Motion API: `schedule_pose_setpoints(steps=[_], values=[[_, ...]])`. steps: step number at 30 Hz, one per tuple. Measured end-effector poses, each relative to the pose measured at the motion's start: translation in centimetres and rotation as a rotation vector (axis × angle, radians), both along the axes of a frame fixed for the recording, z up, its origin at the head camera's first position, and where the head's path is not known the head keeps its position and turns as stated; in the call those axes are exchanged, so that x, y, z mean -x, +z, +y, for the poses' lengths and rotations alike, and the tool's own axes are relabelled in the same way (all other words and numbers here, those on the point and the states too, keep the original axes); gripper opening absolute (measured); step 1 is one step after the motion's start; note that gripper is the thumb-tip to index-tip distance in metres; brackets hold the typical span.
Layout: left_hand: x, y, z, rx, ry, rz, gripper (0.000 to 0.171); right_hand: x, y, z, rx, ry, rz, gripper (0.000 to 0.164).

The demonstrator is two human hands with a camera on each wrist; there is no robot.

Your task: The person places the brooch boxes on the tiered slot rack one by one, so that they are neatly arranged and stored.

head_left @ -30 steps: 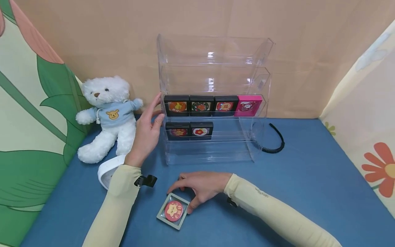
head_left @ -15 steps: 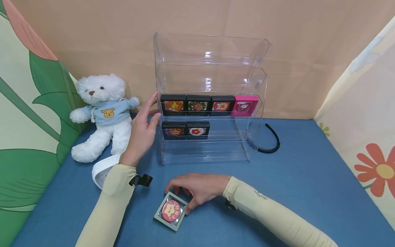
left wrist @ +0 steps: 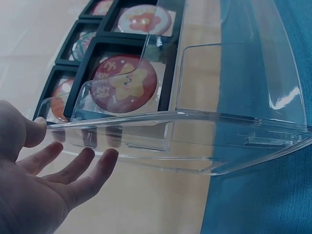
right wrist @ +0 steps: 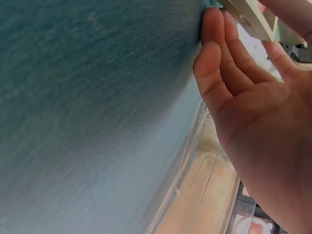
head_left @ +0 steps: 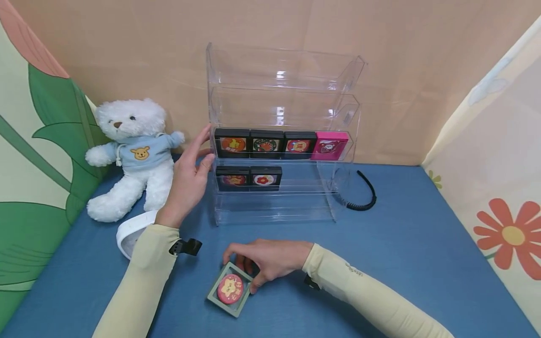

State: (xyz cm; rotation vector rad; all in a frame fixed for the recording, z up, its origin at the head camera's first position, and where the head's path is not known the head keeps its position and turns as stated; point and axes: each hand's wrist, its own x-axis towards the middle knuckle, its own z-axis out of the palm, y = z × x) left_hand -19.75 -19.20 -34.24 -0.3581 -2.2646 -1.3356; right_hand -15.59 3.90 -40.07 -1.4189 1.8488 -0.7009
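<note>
My right hand (head_left: 274, 259) pinches a small grey-green square display frame (head_left: 222, 306) at its right side, between thumb and index finger. Inside that frame is a round red badge (head_left: 230, 289) with a yellow star. In the right wrist view, only part of the pale frame (right wrist: 253, 19) shows at the top. My left hand (head_left: 186, 185) touches the left side of a clear tiered acrylic rack (head_left: 274, 206). The left wrist view shows the thumb (left wrist: 35, 131) at the panel's edge and the other fingers spread below, with nothing gripped.
The rack's third tier holds several black framed badges (head_left: 266, 143) and a pink one (head_left: 329, 145). Two black framed badges (head_left: 265, 179) stand below. A white teddy bear (head_left: 139, 155) and white ring-shaped object (head_left: 131, 232) are at left. A black coiled cord (head_left: 367, 199) lies right.
The head view has swung slightly, so the scene sits further left. The green frame looks a little more tilted in my right hand. My left hand stays against the rack.
</note>
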Motion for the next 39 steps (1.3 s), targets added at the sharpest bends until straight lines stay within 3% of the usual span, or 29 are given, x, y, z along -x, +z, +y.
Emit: schedule_pose_setpoints(steps=[20,39], values=[[0.1,0.0,-0.1,-0.007,-0.010,-0.001,0.064,-0.2,0.3,1.0,0.047,-0.057,-0.144,0.060],[0.2,-0.1,0.0,0.000,0.004,-0.010,0.064,-0.5,0.5,2.7,0.127,-0.082,-0.149,0.047]])
